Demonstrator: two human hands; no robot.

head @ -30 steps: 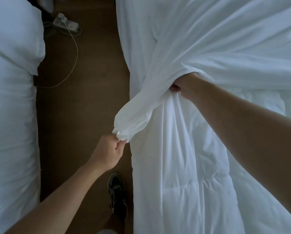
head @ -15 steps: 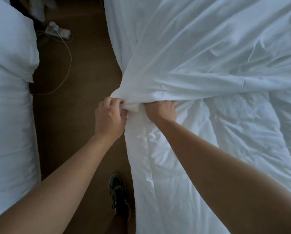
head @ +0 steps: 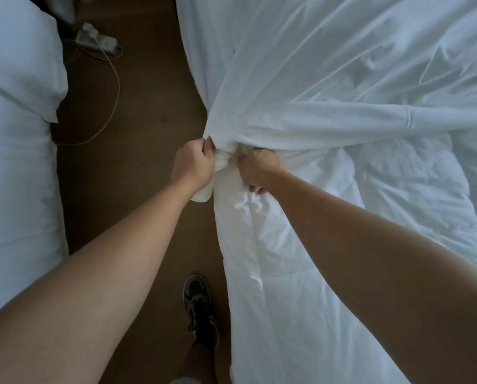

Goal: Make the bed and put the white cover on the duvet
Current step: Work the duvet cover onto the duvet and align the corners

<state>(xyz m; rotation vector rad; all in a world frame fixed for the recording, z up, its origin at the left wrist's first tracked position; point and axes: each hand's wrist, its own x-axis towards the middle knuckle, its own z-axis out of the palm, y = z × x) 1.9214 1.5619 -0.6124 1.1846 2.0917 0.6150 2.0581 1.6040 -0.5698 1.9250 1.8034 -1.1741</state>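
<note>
Mid-frame, the left hand (head: 194,164) grips the bunched edge of the cover (head: 328,79). Beside it, the right hand (head: 256,169) clutches the duvet (head: 301,273), which spreads toward the lower right. Seating the duvet's corner fully inside the cover before tugging should prevent bunching.

No writing, label, brand, number or sign can be read anywhere in the frame. The power strip (head: 96,41) on the floor at the upper left and the dark shoe (head: 201,309) at the bottom centre are too dim and blurred to show any marking.
</note>
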